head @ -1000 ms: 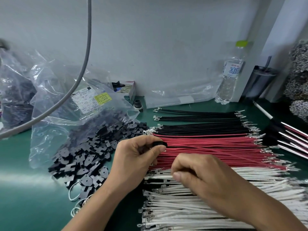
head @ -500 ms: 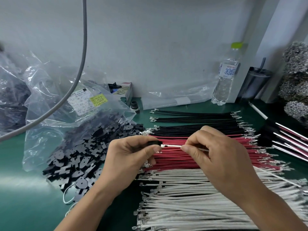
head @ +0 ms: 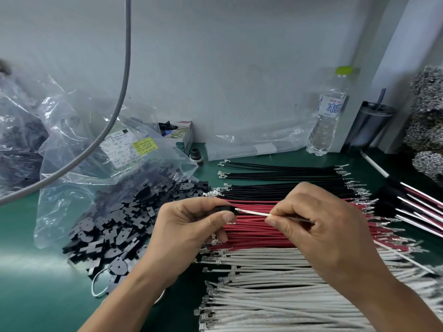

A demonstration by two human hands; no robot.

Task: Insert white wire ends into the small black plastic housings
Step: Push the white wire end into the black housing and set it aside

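We see one thin white wire [head: 253, 213] with a shiny metal tip. The tip touches the opening of a small black plastic housing [head: 221, 209]; we cannot tell how far in it goes. Both are held up in the air, above the rows of wires.

The left hand [head: 191, 233] pinches the housing between thumb and curled fingers, so most of the housing is hidden. The right hand [head: 321, 226] pinches the white wire between thumb and first finger, and the wire runs back under the palm.

Under the hands lie three bands of straight wires on the smooth green table [head: 28, 295]: black wires [head: 282, 173] at the back, red wires [head: 259, 232] in the middle, and soft-looking white wires [head: 263, 295] in front. There are too many to count. Each has a little metal end.

To the left is a heap of flat black plastic housings [head: 112, 226], spilling out of a crinkly clear plastic bag [head: 79, 140] with two paper labels, one white and one yellow. A smooth grey cable [head: 119, 92] curves across the bag.

At the back stands one clear water bottle [head: 327, 116] with a green cap, and beside it one dark cup [head: 371, 125] with a straw.
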